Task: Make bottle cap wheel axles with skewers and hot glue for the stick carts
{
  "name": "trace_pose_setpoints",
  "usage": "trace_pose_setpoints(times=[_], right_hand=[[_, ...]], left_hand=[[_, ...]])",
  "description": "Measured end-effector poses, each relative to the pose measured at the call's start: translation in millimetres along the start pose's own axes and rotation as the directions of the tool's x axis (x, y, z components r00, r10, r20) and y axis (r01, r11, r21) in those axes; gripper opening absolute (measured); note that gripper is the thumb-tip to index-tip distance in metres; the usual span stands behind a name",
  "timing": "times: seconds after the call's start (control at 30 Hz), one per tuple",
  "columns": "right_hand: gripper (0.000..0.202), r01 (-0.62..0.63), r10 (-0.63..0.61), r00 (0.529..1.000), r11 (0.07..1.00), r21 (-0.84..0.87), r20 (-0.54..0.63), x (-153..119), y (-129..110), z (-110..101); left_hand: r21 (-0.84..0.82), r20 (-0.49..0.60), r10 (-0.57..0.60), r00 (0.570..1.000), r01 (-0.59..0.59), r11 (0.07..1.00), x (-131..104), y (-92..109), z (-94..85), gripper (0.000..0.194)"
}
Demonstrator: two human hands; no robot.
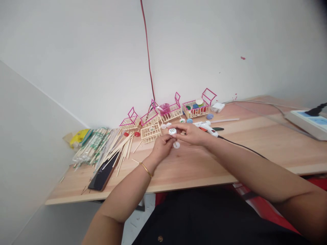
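Left grip (162,148) and right grip (192,133) were pinched together on a white cap (172,131), above the table (199,166); light, even pressure probably suited it. Stick crate (151,133) stood left; glue gun (209,130) lay right, nozzle best kept clear of fingers.

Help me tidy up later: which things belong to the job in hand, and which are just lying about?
Probably the job: round white patterned disc, held between left hand and right hand; pale lattice basket of wooden sticks; loose thin wooden sticks; white-and-orange plastic glue gun.

Apparently lying about: black rectangular phone, partly under sticks; yellow plastic packet.
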State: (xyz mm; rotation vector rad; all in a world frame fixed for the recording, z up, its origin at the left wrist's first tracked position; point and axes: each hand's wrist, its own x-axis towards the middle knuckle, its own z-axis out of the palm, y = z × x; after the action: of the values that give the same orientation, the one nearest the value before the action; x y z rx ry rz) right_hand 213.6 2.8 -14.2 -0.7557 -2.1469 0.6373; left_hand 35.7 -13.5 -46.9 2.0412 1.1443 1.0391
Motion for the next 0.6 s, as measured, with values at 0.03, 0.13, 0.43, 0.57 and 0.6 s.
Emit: trace_pose_setpoints(times=[0.03,0.13,0.43,0.57,0.6], right_hand=[[0.038,0.005,-0.005,1.0,1.0,-0.005,-0.002,0.0,-0.3,0.0],[0.037,0.014,-0.014,1.0,1.0,-0.026,-0.007,0.0,-0.9,0.0],[0.042,0.017,-0.017,1.0,1.0,-0.014,-0.017,-0.1,-0.8,-0.7],[0.045,-0.009,0.009,1.0,1.0,0.019,-0.026,-0.3,-3.7,-1.5],[0.044,-0.008,0.008,1.0,1.0,0.022,-0.028,-0.3,-3.9,-1.5]], left_hand=[[0.003,-0.002,0.003,1.0,-0.003,1.0,0.0,0.0,0.0,0.02],[0.005,-0.006,0.009,1.0,-0.008,1.0,-0.1,-0.1,-0.2,0.02],[0.041,-0.009,0.035,0.999,-0.035,0.999,-0.2,-0.3,0.3,0.018],[0.042,0.014,0.053,0.998,-0.054,0.998,-0.7,0.2,0.7,0.019],[0.038,0.015,0.053,0.998,-0.054,0.998,-0.9,0.4,0.8,0.02]])
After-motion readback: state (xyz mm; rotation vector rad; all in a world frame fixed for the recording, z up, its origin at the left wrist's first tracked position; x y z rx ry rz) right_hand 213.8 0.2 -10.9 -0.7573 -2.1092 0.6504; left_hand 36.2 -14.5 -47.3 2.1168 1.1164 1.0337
